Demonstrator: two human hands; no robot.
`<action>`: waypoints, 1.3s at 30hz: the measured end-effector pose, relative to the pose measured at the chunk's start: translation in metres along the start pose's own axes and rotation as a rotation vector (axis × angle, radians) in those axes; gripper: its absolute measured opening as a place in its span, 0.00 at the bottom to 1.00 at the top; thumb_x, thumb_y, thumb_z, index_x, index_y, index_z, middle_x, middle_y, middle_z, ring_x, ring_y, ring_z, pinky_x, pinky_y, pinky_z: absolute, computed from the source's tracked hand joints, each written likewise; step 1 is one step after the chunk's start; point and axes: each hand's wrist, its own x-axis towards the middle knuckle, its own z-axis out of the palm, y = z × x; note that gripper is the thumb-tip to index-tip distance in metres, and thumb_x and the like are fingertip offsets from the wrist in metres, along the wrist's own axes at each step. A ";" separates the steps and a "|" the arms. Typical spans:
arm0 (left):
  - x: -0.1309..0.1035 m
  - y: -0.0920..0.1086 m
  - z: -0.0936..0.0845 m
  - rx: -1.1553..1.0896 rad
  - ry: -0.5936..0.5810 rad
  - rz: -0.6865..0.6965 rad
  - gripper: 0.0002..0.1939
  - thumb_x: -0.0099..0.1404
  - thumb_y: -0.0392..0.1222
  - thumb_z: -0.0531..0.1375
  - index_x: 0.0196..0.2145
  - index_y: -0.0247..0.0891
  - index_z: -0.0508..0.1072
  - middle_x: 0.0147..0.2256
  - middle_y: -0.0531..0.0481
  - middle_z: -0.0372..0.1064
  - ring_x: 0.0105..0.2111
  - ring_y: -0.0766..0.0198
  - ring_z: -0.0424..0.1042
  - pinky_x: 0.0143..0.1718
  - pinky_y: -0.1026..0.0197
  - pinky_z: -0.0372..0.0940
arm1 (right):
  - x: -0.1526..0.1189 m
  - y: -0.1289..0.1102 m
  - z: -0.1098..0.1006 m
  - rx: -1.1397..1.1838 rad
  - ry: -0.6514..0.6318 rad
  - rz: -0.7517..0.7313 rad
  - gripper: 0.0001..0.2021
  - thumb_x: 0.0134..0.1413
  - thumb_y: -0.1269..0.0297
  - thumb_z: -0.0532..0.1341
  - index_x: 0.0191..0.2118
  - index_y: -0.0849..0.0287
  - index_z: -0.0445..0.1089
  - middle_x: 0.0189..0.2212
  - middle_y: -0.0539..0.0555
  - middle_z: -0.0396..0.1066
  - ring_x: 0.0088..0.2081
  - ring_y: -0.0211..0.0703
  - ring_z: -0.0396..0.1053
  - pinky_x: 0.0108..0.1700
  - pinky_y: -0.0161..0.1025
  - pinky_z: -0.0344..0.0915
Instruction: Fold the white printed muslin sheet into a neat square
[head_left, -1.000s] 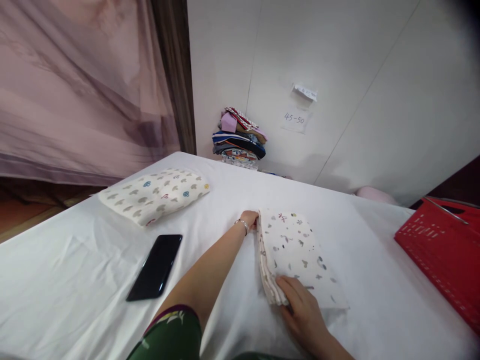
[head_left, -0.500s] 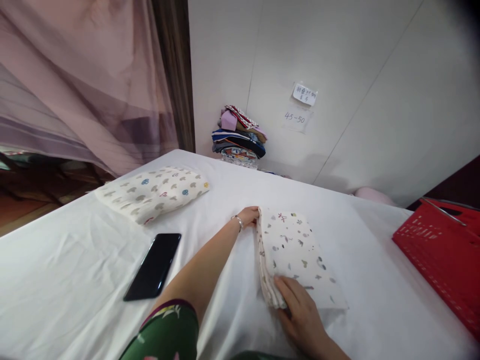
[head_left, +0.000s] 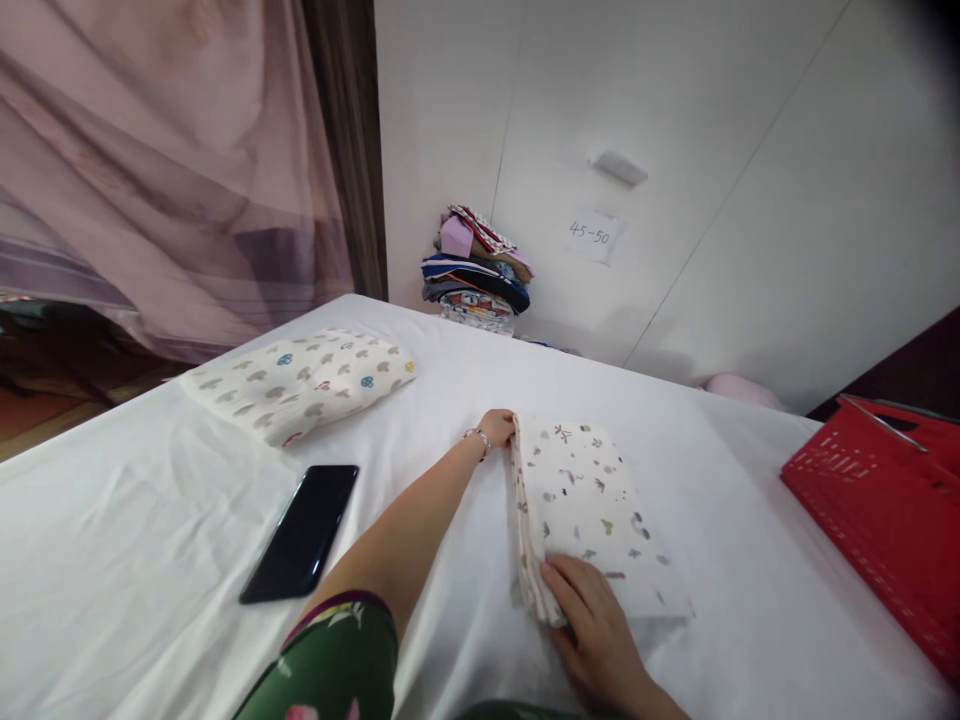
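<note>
A folded white cloth [head_left: 592,500] with small printed plants and shapes lies on the white-covered table [head_left: 172,540]. My left hand [head_left: 496,428], with a bracelet at the wrist, is closed on the cloth's far left corner. At the near left corner my right hand [head_left: 589,620] pinches the layered edge, thumb underneath and fingers on top. The stacked folds show along the cloth's left side between both hands.
Left of my arm lies a black phone [head_left: 301,533]. Behind it is a second white printed cloth [head_left: 307,385], loosely bunched. A red basket [head_left: 877,510] stands at the right. Folded fabrics [head_left: 476,265] are piled against the wall, under a paper label [head_left: 592,236].
Both hands keep their hold on the cloth's left corners, and the cloth has barely moved. The upper paper on the wall has flipped up, hiding its writing. The view has shifted slightly.
</note>
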 end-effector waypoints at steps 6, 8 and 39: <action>0.004 -0.003 -0.006 -0.010 0.008 -0.021 0.09 0.50 0.27 0.54 0.28 0.35 0.70 0.18 0.57 0.63 0.22 0.69 0.66 0.29 0.65 0.67 | -0.005 0.001 0.003 0.007 -0.037 -0.044 0.29 0.43 0.77 0.51 0.55 0.61 0.56 0.51 0.62 0.59 0.52 0.52 0.57 0.50 0.52 0.59; 0.004 -0.004 -0.009 -0.024 -0.010 -0.026 0.09 0.50 0.26 0.54 0.29 0.35 0.69 0.20 0.57 0.65 0.23 0.70 0.67 0.30 0.65 0.67 | -0.006 0.001 0.004 0.013 -0.034 -0.041 0.29 0.42 0.77 0.51 0.55 0.62 0.56 0.51 0.62 0.59 0.52 0.52 0.57 0.50 0.52 0.59; 0.012 -0.001 -0.020 0.031 -0.095 -0.060 0.06 0.50 0.30 0.57 0.28 0.34 0.68 0.21 0.53 0.68 0.25 0.67 0.70 0.33 0.62 0.68 | -0.004 -0.001 0.004 0.028 -0.005 -0.017 0.29 0.41 0.77 0.50 0.54 0.59 0.57 0.48 0.61 0.62 0.50 0.51 0.60 0.48 0.52 0.60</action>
